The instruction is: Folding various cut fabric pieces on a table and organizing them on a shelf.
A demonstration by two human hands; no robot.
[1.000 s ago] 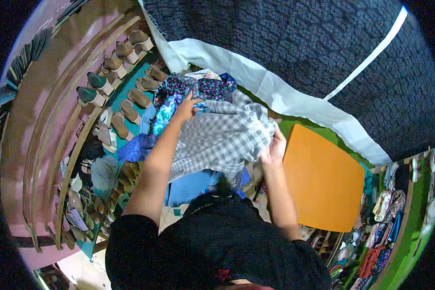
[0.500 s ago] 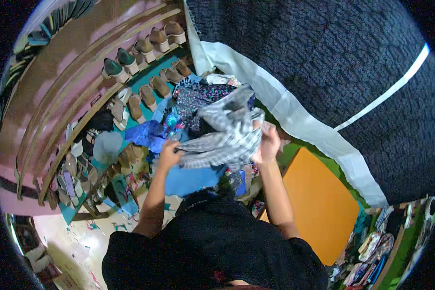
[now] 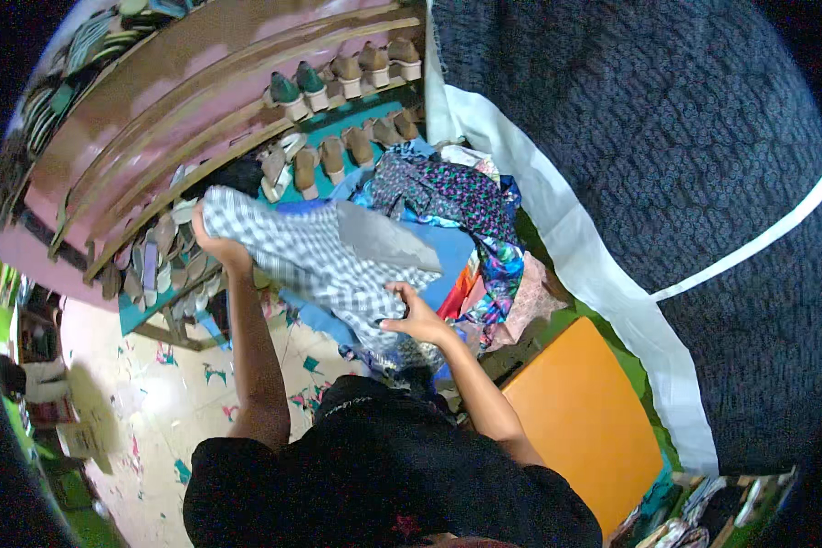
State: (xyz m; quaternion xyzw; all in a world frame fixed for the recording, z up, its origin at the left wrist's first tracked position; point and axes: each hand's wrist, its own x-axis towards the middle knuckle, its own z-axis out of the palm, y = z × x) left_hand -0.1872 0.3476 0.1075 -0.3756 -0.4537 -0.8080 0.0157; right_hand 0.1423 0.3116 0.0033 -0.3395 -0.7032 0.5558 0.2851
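Observation:
A grey-and-white checked garment (image 3: 301,251) is stretched slantwise across the middle in front of me, with a plain grey panel showing on its upper side. At its far left end, my left hand (image 3: 219,242) grips it, the fingers partly hidden by the fabric. Against its lower right edge is my right hand (image 3: 420,318), thumb and forefinger spread apart on the cloth. Beneath and beyond it lies a heap of clothes, among them a dark floral cloth (image 3: 447,196) and a bright multicoloured one (image 3: 500,274).
Shoes (image 3: 352,78) line a wooden rack along the pink wall at the back left. An orange board (image 3: 584,411) stands at my right, beside a dark patterned curtain (image 3: 630,119) with a white border (image 3: 557,215). Cloth scraps (image 3: 215,374) litter the tiled floor at left.
The checked garment, bunched up before, is now spread out to the left. My left hand has moved left and up with it; my right hand has come inward and lower. The view has turned.

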